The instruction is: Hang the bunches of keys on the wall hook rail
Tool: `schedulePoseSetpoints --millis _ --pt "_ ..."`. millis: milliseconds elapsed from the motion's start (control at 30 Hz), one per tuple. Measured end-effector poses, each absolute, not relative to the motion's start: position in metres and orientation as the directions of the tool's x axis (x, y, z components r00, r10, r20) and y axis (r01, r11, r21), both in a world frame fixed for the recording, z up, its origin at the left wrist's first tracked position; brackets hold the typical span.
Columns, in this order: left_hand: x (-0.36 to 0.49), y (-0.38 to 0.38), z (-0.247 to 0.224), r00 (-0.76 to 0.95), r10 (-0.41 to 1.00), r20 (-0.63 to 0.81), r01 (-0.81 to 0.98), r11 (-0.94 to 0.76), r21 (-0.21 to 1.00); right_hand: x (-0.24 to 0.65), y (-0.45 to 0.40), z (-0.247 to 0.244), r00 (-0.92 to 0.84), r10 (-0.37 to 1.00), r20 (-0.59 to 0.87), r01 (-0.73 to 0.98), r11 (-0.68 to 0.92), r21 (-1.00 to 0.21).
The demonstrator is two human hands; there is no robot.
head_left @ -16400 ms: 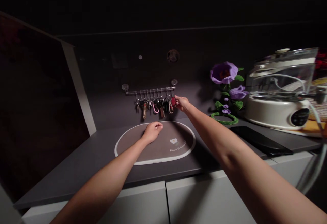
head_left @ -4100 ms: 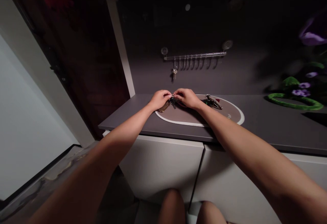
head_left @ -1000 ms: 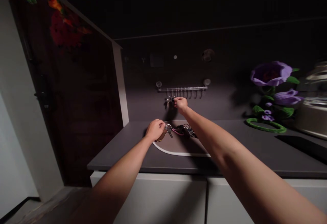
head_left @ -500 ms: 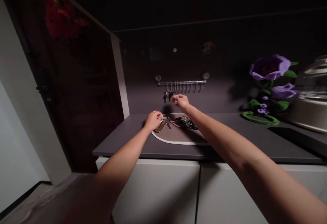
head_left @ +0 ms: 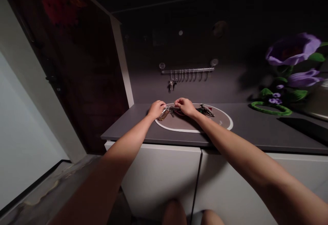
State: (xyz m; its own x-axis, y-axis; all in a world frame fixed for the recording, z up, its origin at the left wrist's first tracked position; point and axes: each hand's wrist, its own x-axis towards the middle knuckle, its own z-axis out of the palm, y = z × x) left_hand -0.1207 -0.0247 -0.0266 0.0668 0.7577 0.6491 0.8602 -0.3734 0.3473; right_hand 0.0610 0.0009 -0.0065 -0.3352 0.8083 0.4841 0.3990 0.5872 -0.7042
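My left hand [head_left: 156, 109] is low over the left end of an oval mat [head_left: 176, 128], its fingers closed on a bunch of keys [head_left: 171, 110] with a brown fob [head_left: 162, 117]. Close beside it, my right hand [head_left: 185, 106] has thumb and fingertips pinched together at the right side of this bunch. What the pinch holds, if anything, is too small to make out. Part of a pinkish loop [head_left: 180, 113] shows under the right hand. More keys and dark items [head_left: 206, 110] lie on the mat, partly behind the right wrist.
A clear hook rail [head_left: 188, 70] is fixed to the back wall, with small keys [head_left: 171, 85] on its left hooks. Purple craft flowers [head_left: 293, 52] with a green ring base [head_left: 271, 108] stand at right. A dark door [head_left: 84, 71] is at left, white cabinets [head_left: 161, 173] below the counter.
My right hand has come down from just below the hook rail to the keys by my left hand. My left hand stays at the bunch. The view has tilted downward.
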Motion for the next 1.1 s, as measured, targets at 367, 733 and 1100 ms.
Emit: schedulePoseSetpoints --millis 367,733,1100 --pt "-0.1233 -0.0209 -0.0315 0.099 0.805 0.585 0.894 -0.33 0.302 0.0565 0.003 -0.0112 -0.549 0.687 0.477 0.669 0.703 -0.241" --pt "-0.1207 -0.0266 -0.0275 0.074 0.866 0.494 0.882 -0.288 0.374 0.0521 0.0044 -0.0108 -0.569 0.689 0.449 0.681 0.701 -0.213" --pt "-0.1194 -0.029 -0.0243 0.229 0.841 0.49 0.891 -0.385 0.242 0.0522 0.0038 -0.0089 -0.57 0.696 0.437 0.692 0.693 -0.202"
